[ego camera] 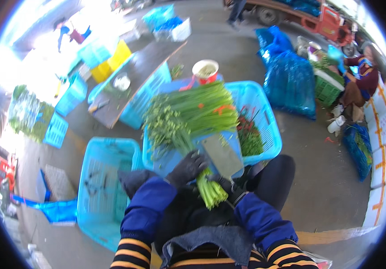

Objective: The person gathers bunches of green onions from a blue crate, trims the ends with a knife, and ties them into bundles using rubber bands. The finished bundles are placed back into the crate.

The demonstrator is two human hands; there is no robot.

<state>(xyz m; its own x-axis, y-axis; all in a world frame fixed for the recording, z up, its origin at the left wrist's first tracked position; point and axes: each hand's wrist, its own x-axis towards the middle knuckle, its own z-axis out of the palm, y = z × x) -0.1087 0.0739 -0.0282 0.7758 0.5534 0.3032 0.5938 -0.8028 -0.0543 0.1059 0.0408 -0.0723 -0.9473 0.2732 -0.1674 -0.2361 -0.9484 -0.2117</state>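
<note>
In my left hand (188, 168), in a dark glove, is a bunch of green stalks (211, 191), held over my lap with the cut ends towards me. My right hand (228, 188), also gloved, closes on the bunch's right side. Just beyond my hands lies a wide flat grey blade (223, 156) like a cleaver's, its near end partly hidden. It rests on a blue board (199, 139) laid over a blue plastic crate (275, 134). A large pile of long-stemmed greens (199, 107) covers the board's far part, leafy ends to the left.
At my left stands another blue crate (85, 188). Leafy trimmings (252, 141) lie in the crate under the board. A red and white tub (206, 70) stands behind the greens. Blue plastic sacks (289, 80) and a seated person (361, 77) are at right, a knife (98, 106) on a table at left.
</note>
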